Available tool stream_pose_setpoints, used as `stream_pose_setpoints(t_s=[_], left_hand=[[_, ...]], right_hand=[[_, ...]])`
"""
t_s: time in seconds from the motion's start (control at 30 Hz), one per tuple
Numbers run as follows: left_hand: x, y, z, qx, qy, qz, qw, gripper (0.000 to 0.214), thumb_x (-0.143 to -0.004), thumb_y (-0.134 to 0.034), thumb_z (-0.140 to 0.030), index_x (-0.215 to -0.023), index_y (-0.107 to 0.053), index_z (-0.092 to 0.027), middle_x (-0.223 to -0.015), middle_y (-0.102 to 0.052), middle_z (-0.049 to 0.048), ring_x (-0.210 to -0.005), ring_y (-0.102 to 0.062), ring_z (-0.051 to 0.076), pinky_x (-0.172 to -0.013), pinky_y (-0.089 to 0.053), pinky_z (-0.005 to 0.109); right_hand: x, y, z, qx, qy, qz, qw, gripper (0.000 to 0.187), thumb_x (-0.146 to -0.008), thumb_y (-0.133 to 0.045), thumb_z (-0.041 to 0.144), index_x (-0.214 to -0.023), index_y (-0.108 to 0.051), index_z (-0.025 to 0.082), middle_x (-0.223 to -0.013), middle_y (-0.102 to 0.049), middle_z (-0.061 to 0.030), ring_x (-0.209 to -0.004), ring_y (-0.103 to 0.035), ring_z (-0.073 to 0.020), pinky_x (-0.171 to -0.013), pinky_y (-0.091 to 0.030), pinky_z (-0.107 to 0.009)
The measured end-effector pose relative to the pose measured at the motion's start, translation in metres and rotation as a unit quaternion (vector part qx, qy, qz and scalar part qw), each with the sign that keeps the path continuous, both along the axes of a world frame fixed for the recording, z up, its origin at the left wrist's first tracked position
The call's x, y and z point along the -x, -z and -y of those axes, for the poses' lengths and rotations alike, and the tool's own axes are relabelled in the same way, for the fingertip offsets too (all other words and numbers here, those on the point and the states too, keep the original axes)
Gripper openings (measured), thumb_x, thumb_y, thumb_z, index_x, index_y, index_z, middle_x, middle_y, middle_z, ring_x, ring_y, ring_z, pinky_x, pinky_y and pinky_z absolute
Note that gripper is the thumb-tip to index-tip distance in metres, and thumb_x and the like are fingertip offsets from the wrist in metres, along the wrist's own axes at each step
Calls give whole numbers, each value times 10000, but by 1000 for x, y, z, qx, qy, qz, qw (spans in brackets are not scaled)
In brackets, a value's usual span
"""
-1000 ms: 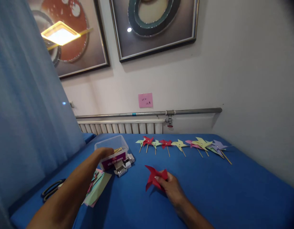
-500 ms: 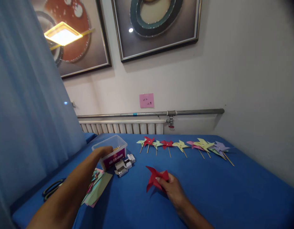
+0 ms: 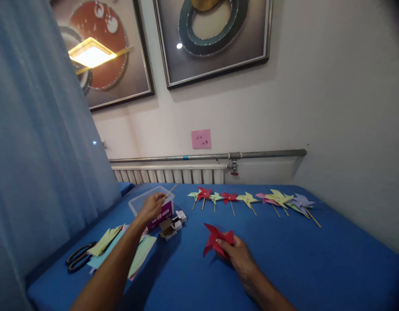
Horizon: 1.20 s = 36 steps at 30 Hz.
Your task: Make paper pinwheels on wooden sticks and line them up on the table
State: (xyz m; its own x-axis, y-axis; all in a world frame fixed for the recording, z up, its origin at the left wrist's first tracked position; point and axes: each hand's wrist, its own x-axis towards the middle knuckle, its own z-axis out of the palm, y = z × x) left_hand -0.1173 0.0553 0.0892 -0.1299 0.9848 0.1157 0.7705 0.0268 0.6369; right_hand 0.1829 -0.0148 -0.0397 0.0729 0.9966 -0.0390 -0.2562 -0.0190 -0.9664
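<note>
Between the fingers of my left hand (image 3: 152, 206) is a thin wooden stick (image 3: 170, 190), its tip pointing up and to the right. That hand is over the front edge of a clear plastic box (image 3: 140, 202) with a purple label. My right hand (image 3: 237, 252) pinches a red paper pinwheel (image 3: 214, 240) at its middle, thumb on top, above the blue cover. No stick shows on this pinwheel. Small open cardboard boxes (image 3: 168, 229) stand just right of the plastic box.
Several finished pinwheels (image 3: 247, 199) on sticks lie in a row at the back. Coloured paper sheets (image 3: 141, 255) and black-handled scissors (image 3: 79, 257) lie at left, partly behind my left forearm. A blue curtain (image 3: 40, 129) hangs on the left; a pipe (image 3: 270, 153) runs along the wall.
My left hand has come up out of the plastic box with a wooden stick, moving slightly right. My right hand still holds the red pinwheel. The view has shifted slightly.
</note>
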Motion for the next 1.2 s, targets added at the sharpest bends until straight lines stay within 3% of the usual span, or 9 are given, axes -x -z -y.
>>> stream_pose_setpoints(t_s=[0.03,0.1,0.17,0.27,0.4,0.67,0.9,1.03,1.2], left_hand=[[-15,13,7,-30,36,101,994,349,-907,-480,-390,-1096,-678,-173,-753,-660,23,-658,-585,158,-621,-423,239],[-47,39,16,-16,95,245,965,373,-867,-528,-462,-1055,-666,-171,-622,-561,-23,-512,-468,124,-524,-348,231],[-75,62,20,-8,96,337,936,343,-804,-604,-482,-958,-645,-178,-618,-548,-34,-470,-417,99,-497,-312,228],[-102,84,20,-15,62,377,924,290,-731,-681,-450,-814,-608,-182,-621,-558,-24,-491,-437,95,-512,-312,230],[-109,100,24,10,81,328,941,245,-759,-652,-430,-743,-590,-193,-552,-517,-32,-487,-405,112,-509,-279,251],[-115,100,43,33,128,284,950,268,-804,-622,-466,-822,-647,-200,-549,-479,-41,-519,-398,133,-529,-265,255],[-117,98,53,128,223,263,930,207,-786,-642,-398,-723,-599,-206,-543,-475,-49,-487,-341,109,-518,-262,257],[-117,98,60,115,255,227,933,201,-811,-613,-367,-702,-588,-201,-572,-473,-46,-526,-359,113,-535,-266,259],[-117,88,68,104,258,206,938,205,-818,-593,-353,-687,-582,-197,-579,-460,-42,-554,-360,121,-559,-275,262]], right_hand=[[0,0,0,3,4,-6,1000,331,-567,-861,385,-798,-738,182,-689,-727,-15,-608,-622,-176,-610,-476,-301],[0,3,-1,10,15,-19,1000,364,-549,-870,400,-808,-735,183,-691,-727,-13,-600,-622,-172,-604,-478,-297],[-1,6,0,13,18,-31,999,364,-579,-867,415,-828,-731,188,-697,-726,-8,-597,-626,-166,-607,-484,-293],[-3,10,1,8,5,-36,999,337,-647,-850,425,-854,-734,187,-703,-721,-6,-592,-630,-157,-617,-497,-292],[-2,8,2,3,14,-23,1000,367,-633,-863,408,-886,-751,168,-762,-751,-34,-641,-657,-170,-642,-514,-295],[-2,-3,6,10,10,-17,1000,388,-589,-897,394,-862,-747,164,-755,-743,-32,-653,-656,-170,-628,-518,-287],[-8,-4,4,10,38,-54,998,408,-571,-926,359,-875,-737,163,-764,-741,-30,-659,-661,-165,-652,-554,-301],[-13,-9,2,25,73,-73,994,420,-547,-944,349,-847,-708,174,-653,-683,16,-573,-617,-139,-601,-531,-287],[-12,-15,6,28,54,-80,995,439,-534,-957,363,-825,-691,172,-632,-686,16,-551,-601,-122,-565,-502,-263]])
